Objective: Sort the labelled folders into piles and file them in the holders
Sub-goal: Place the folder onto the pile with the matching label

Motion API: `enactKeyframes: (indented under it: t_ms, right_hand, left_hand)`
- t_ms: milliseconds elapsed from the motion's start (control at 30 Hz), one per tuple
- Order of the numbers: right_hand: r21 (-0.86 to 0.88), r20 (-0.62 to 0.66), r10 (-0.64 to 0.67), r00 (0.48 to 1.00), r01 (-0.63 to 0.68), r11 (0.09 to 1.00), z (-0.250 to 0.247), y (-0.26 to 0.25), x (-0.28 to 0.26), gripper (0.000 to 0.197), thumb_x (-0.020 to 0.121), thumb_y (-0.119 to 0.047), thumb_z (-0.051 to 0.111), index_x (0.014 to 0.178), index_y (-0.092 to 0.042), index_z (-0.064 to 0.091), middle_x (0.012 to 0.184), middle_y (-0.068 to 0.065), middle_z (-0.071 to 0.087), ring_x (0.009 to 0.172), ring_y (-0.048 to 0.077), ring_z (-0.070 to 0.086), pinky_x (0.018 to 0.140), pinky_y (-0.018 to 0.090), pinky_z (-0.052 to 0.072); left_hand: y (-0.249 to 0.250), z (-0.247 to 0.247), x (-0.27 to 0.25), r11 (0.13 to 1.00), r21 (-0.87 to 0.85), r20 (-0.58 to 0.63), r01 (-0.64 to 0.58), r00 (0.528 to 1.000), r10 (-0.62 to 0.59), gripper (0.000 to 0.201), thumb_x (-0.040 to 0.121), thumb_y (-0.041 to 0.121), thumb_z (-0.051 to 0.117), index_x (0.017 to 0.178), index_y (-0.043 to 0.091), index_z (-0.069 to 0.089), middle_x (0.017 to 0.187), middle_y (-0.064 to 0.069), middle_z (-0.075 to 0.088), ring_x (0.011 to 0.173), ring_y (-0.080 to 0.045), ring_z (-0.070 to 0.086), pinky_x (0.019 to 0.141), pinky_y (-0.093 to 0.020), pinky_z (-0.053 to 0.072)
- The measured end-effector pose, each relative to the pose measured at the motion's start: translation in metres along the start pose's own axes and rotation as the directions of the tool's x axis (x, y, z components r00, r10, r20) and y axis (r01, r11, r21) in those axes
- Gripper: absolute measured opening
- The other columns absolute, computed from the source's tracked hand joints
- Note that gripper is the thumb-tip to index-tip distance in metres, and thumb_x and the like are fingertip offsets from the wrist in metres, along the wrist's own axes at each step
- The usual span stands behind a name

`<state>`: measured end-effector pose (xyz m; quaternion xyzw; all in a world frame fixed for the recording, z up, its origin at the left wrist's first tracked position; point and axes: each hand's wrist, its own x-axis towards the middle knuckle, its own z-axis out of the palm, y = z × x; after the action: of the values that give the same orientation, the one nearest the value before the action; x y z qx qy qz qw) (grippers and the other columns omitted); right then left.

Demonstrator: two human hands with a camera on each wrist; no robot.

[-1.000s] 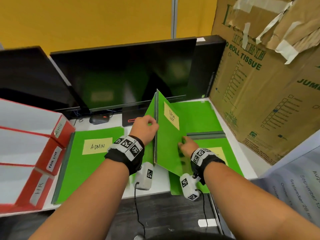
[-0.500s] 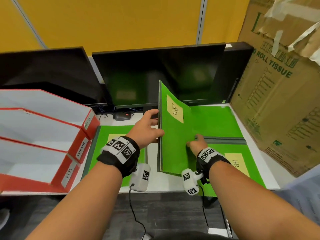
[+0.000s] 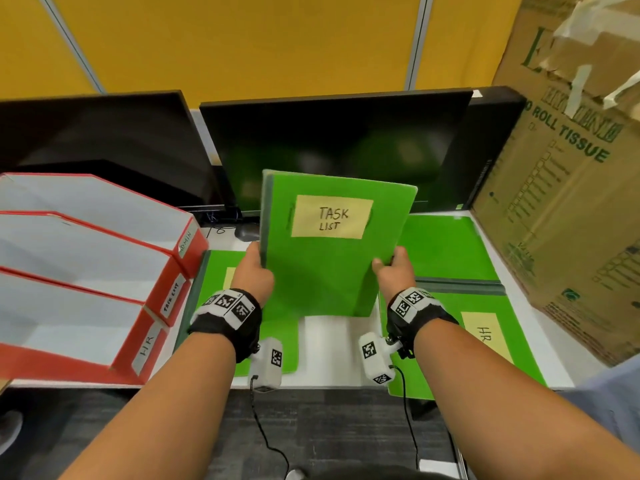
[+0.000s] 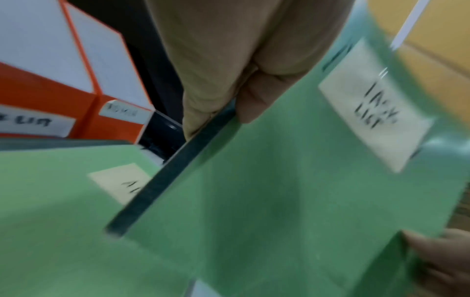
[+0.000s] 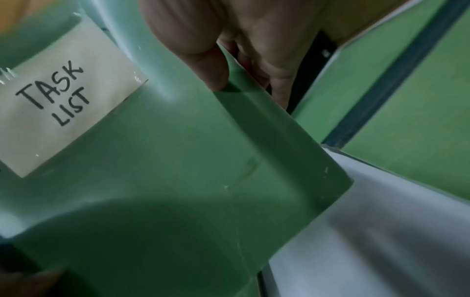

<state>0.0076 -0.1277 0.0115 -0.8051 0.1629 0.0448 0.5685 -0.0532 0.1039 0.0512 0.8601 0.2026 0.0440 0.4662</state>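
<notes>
A yellow partition wall backs a white bench (image 3: pixel 332 344) crowded with two dark monitors (image 3: pixel 332 140) and a taped cardboard box (image 3: pixel 568 188). Above the bench, both hands hold the green folder labelled TASK LIST (image 3: pixel 332 251) upright, its label facing the person. The left hand (image 3: pixel 252 275) is clamped on the dark spine edge, thumb on the front cover; the right hand (image 3: pixel 394 271) pinches the open edge opposite, thumb in front and fingers behind. Below and to the left of the left grip lies another green folder (image 3: pixel 221 271), its label partly hidden; below and right of the right grip lies the HR folder (image 3: pixel 485 337), with one more green folder (image 3: pixel 446 247) just beyond it. Well left of the left grip stand three red holders (image 3: pixel 166 299), marked ADMIN, TASK LIST and HR.

The folder looks light and thin, fairly stiff along the spine but likely to flex or gape at the open edge. Its cover seems smooth, so it may slip; holding by the spine side would probably steady it best for sliding into the middle holder.
</notes>
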Motion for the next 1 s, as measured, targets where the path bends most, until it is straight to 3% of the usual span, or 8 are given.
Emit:
enactKeyframes:
  t_ms: [167,267,367,467,600,700,867,1000]
  right_hand:
    - [-0.163,0.069,-0.047,0.997,0.057,0.985,0.012,0.01,-0.006,0.032,0.092,-0.013,0.052,0.121,-0.004,0.041,0.109,0.012,0.051,0.101,0.026,0.052,0.089,0.034,0.043]
    - [-0.332,0.142,0.034,0.989,0.015,0.943,0.016,0.024,-0.013,0.044,0.095,-0.011,0.047,0.136,-0.005,0.033,0.118,0.017,0.054,0.107,0.031,0.054,0.086,0.032,0.043]
    - [-0.356,0.14,-0.003,0.99,0.053,0.933,0.021,0.013,-0.013,0.039,0.097,-0.009,0.042,0.135,-0.002,0.034,0.121,0.02,0.053,0.115,0.035,0.052,0.093,0.034,0.042]
    - [-0.391,0.213,-0.069,0.975,0.15,0.908,0.037,-0.005,-0.009,0.017,0.094,-0.009,0.045,0.111,-0.005,0.045,0.091,0.011,0.053,0.094,0.029,0.056,0.079,0.03,0.042]
    - [-0.425,0.349,-0.04,0.936,0.196,0.884,0.076,0.006,-0.015,0.039,0.09,-0.008,0.049,0.128,-0.01,0.046,0.113,0.013,0.06,0.105,0.027,0.058,0.088,0.029,0.044]
    - [-0.431,0.426,0.018,0.905,0.185,0.883,0.104,0.024,-0.026,0.053,0.086,-0.006,0.048,0.138,-0.014,0.039,0.096,0.009,0.055,0.09,0.021,0.054,0.076,0.022,0.038]
    - [-0.5,0.494,0.105,0.863,0.183,0.846,0.143,0.034,-0.026,0.039,0.079,-0.006,0.051,0.118,-0.01,0.056,0.106,0.014,0.065,0.096,0.031,0.064,0.081,0.032,0.053]
    - [-0.57,0.511,0.15,0.847,0.202,0.797,0.155,0.038,-0.027,0.032,0.082,-0.009,0.049,0.113,-0.005,0.057,0.106,0.019,0.058,0.09,0.031,0.061,0.068,0.026,0.044]
  left_hand:
    - [-0.033,0.009,0.008,0.987,0.001,0.013,0.158,0.987,-0.158,0.034,0.09,-0.001,0.053,0.122,0.007,0.046,0.109,-0.016,0.061,0.099,-0.032,0.059,0.082,-0.036,0.048]
    - [-0.054,0.017,0.009,0.968,0.129,0.065,0.213,0.973,-0.223,0.03,0.092,0.004,0.052,0.121,0.006,0.046,0.111,-0.019,0.062,0.098,-0.034,0.061,0.084,-0.038,0.049]
    - [-0.055,0.014,0.018,0.971,0.104,-0.005,0.217,0.976,-0.218,0.024,0.094,0.007,0.049,0.117,0.005,0.044,0.104,-0.019,0.06,0.096,-0.037,0.061,0.083,-0.041,0.051]
    - [-0.057,-0.002,0.026,0.969,0.062,-0.134,0.238,0.964,-0.228,0.036,0.093,0.002,0.044,0.129,0.006,0.038,0.114,-0.022,0.057,0.106,-0.041,0.058,0.085,-0.041,0.046]
    - [-0.085,-0.025,0.027,0.93,0.113,-0.15,0.349,0.931,-0.332,0.051,0.089,-0.005,0.038,0.138,0.01,0.034,0.125,-0.024,0.054,0.107,-0.04,0.057,0.085,-0.04,0.047]
    - [-0.11,-0.039,0.018,0.873,0.216,-0.131,0.437,0.899,-0.418,0.053,0.09,-0.005,0.041,0.141,0.008,0.033,0.127,-0.025,0.052,0.114,-0.039,0.054,0.091,-0.04,0.045]
    - [-0.151,-0.054,0.025,0.788,0.34,-0.154,0.513,0.857,-0.491,0.048,0.088,-0.006,0.04,0.135,0.005,0.039,0.125,-0.028,0.048,0.115,-0.043,0.051,0.097,-0.047,0.046]
    - [-0.165,-0.062,0.032,0.735,0.444,-0.162,0.512,0.853,-0.497,0.048,0.087,0.001,0.042,0.134,0.011,0.043,0.126,-0.023,0.048,0.114,-0.042,0.052,0.101,-0.049,0.044]
